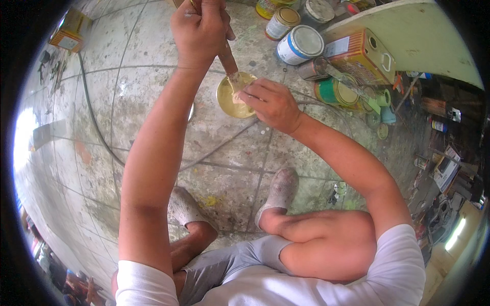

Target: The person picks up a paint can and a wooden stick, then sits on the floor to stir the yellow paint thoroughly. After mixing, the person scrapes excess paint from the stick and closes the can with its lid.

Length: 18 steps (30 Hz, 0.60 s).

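Note:
My left hand (200,33) is closed around the upper part of a flat brown stick (228,61) that slants down into an open round can (220,101). Pale yellow, paint-like stuff (236,108) lies in the can. Over the can's right side, the fingers of my right hand (278,106) are pressed together at the stick's lower end. A light, smeared patch shows beside those fingertips. Exactly what they grip is hidden.
Several paint cans, among them a white one with a blue band (301,45), stand at the upper right beside a rectangular tin (360,56). A hose (92,120) curves across the stained tiled floor. Another square tin (70,31) sits far left. My shoes (279,188) are below the can.

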Each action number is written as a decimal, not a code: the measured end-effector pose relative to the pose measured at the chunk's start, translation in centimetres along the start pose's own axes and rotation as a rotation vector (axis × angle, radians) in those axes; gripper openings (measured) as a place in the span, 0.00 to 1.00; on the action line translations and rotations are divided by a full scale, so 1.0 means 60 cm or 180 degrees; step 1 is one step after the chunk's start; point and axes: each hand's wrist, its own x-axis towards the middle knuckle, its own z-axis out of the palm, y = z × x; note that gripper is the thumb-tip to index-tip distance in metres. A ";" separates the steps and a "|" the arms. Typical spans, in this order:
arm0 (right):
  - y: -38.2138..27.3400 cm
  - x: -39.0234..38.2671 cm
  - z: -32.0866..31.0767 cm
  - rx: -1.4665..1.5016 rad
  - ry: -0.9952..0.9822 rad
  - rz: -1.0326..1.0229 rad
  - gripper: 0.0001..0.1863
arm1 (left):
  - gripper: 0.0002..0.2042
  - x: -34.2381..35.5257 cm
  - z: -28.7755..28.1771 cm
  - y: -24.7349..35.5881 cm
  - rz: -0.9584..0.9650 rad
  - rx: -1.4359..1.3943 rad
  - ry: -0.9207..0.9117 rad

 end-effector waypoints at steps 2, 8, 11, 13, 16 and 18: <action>-0.001 -0.001 0.006 -0.0016 -0.0008 0.0004 0.19 | 0.18 -0.002 -0.002 0.004 0.0046 -0.0003 -0.0011; 0.005 -0.023 0.023 -0.0141 -0.0318 0.0031 0.16 | 0.17 -0.010 -0.012 0.002 -0.0001 -0.0006 0.0183; 0.010 -0.051 0.022 -0.0336 -0.0650 0.0086 0.14 | 0.17 -0.014 -0.013 0.012 0.0090 0.0007 0.0201; 0.013 -0.069 0.024 -0.0432 -0.0745 0.0088 0.14 | 0.17 -0.014 -0.011 0.008 0.0201 0.0035 0.0237; 0.012 -0.094 0.027 -0.0466 -0.0822 0.0133 0.14 | 0.18 -0.019 -0.013 0.008 0.0293 0.0201 0.0193; 0.013 -0.108 0.029 -0.0439 -0.0861 0.0168 0.14 | 0.18 -0.021 -0.010 0.007 0.0363 0.0247 0.0200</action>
